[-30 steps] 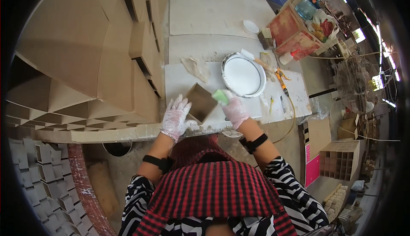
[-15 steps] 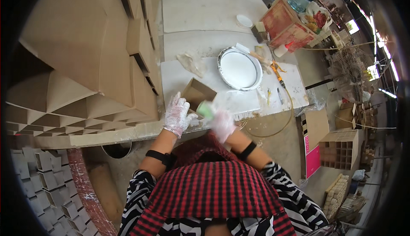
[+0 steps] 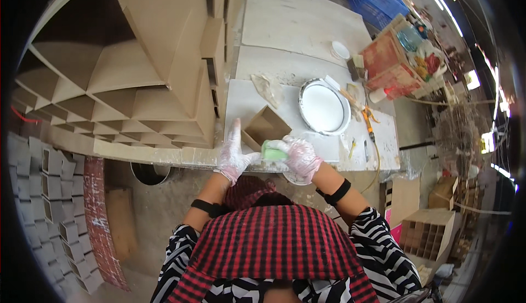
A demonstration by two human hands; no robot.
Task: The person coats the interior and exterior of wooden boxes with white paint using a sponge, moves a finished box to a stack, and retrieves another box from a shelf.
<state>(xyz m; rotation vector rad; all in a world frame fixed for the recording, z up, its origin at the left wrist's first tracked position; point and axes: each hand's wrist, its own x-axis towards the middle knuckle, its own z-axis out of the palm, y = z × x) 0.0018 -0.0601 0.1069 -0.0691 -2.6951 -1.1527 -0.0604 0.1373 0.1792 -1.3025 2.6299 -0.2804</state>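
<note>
A small open brown cardboard box (image 3: 267, 123) sits on the white-stained worktable, its opening facing up. My left hand (image 3: 235, 156), in a white-smeared glove, is at the box's near left side. Its fingers stretch away from me and its thumb points right; whether it touches the box I cannot tell. Gloved the same way, my right hand (image 3: 301, 156) grips a pale green sponge (image 3: 273, 150) at the near edge of the box. A round tub of white paint (image 3: 324, 106) stands beyond my right hand, with a brush (image 3: 341, 90) across its rim.
Tall stacks of divided brown cardboard boxes (image 3: 153, 100) crowd the left of the table. A crumpled glove (image 3: 268, 90) lies behind the small box. Right of the tub are an orange-handled tool (image 3: 371, 122) with a hose and a red-stained crate (image 3: 390, 53).
The view has shifted, so the table lies further right and lower. My left fingers have straightened from a curl beside the box. The sponge, blurred before, shows sharply at the box's near edge.
</note>
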